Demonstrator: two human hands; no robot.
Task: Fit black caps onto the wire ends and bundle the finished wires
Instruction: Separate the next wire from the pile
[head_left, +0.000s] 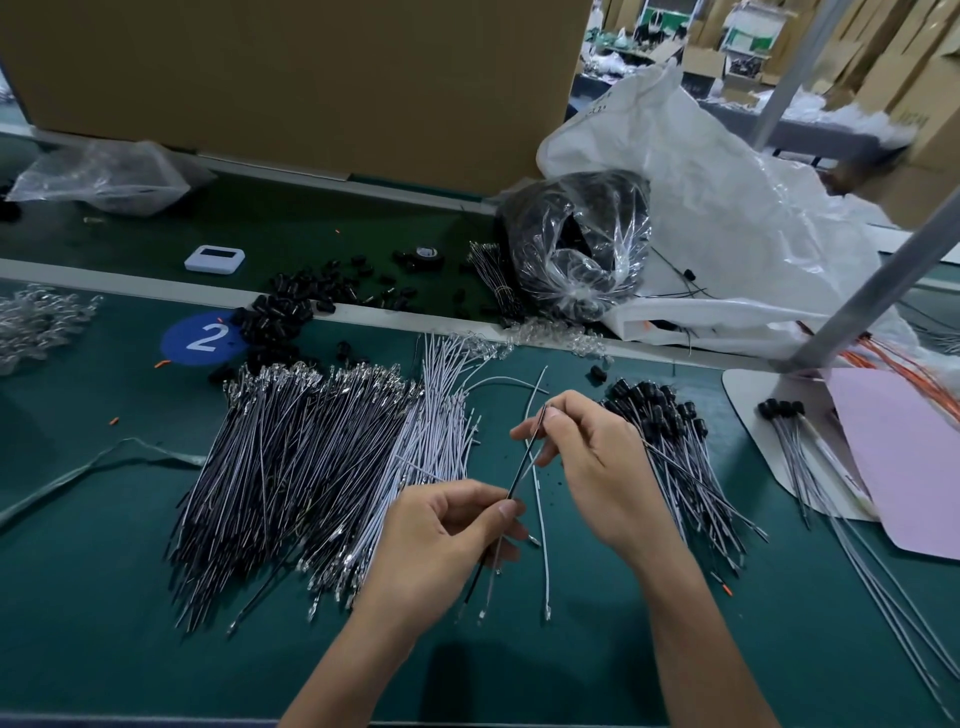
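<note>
Far left: a heap of clear plastic parts (36, 322) lies on the green bench top (93, 597). Beyond it is a blue round sticker marked "2" (200, 338), and just right of that sticker a scatter of loose black caps (278, 312).

Left of centre: a large pile of uncapped black and white wires (301, 467) lies fanned out, with the metal terminals showing at both ends. A row of white wires (447, 405) lies along its right edge.

Centre: the left hand (441, 545) pinches the lower part of a thin black wire (526, 456) between thumb and forefinger. The wire's tail hangs below the hand, along with a pale second strand. The right hand (592, 462) pinches the upper end of the same wire at its fingertips. The wire is held slanted above the bench, clear of the piles. One loose white wire (543, 530) lies on the bench between the hands.

Right of centre: the pile of capped wires (670, 441) lies just beside the right hand, black caps at the far end.

Far right: a small group of capped wires (789, 431) rests on a white base plate (748, 395), next to a pink sheet (904, 457).
</note>
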